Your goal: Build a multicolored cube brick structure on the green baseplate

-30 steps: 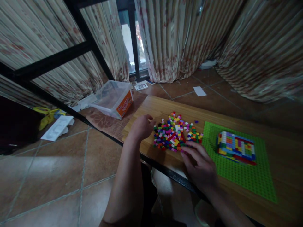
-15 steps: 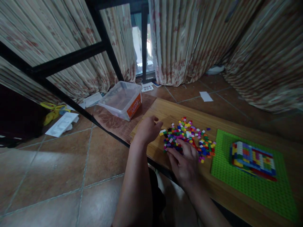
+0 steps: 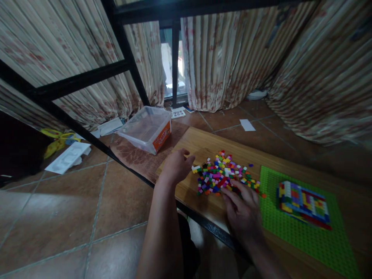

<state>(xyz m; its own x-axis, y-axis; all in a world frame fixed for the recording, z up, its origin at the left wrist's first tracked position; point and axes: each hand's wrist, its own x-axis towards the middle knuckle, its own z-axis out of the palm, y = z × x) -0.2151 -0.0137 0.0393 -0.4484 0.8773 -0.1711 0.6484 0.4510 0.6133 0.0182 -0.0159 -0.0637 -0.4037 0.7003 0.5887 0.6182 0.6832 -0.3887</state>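
A loose pile of small coloured toy bricks [image 3: 216, 174] lies on the wooden tabletop [image 3: 200, 141]. At its left side hovers my left hand [image 3: 178, 167], its fingers slightly bent and apart, with no brick visible in it. The fingers of my right hand [image 3: 244, 205] are stretched over the right part of the pile, thumb and fingers apart, touching or just above the bricks. Some bricks under this hand are hidden. To the right, a block built of many coloured bricks [image 3: 303, 203] sits on a green studded baseplate [image 3: 319, 242].
A clear plastic box [image 3: 142, 133] with an orange label stands on a brown mat [image 3: 124, 157] left of the bricks. Black metal bars [image 3: 84, 79] cross the left side. White trays [image 3: 68, 157] and papers lie on the tiled floor; striped curtains [image 3: 217, 66] hang behind.
My right hand has moved right across the pile, uncovering bricks at its lower left and shifting some at the right. My left hand stays at the pile's left. The view has shifted slightly.
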